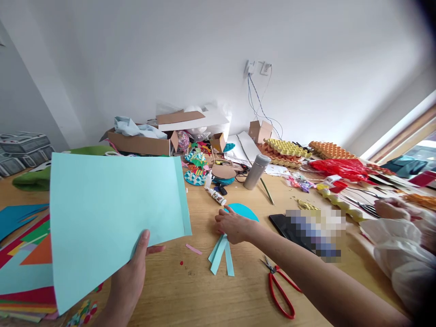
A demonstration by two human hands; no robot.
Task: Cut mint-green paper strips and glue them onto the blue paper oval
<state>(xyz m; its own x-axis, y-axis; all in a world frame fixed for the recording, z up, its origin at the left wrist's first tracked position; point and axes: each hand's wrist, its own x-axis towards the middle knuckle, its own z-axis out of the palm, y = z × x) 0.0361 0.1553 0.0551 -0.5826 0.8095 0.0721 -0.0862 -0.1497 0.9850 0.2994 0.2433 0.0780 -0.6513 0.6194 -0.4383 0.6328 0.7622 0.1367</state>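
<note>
In the head view, my left hand (131,277) grips a large light-blue paper sheet (116,218) by its lower edge, thumb in front. A narrow folded or overlapping band runs down the sheet's right side. My right hand (233,225) is closed over the upper ends of several light-blue paper strips (220,256), which fan out toward me on the table. Its fingertips are partly hidden. Just behind that hand lies a bright blue paper disc (243,210), partly covered by it. Red-handled scissors (281,290) rest slightly open below my right forearm.
Coloured paper (30,245) is stacked at left. A glue bottle (217,196), a grey flask (257,171) and a phone (289,231) stand or lie beyond my hands. Egg trays (289,149) and boxes line the wall. Another person's hand (391,208) is at right.
</note>
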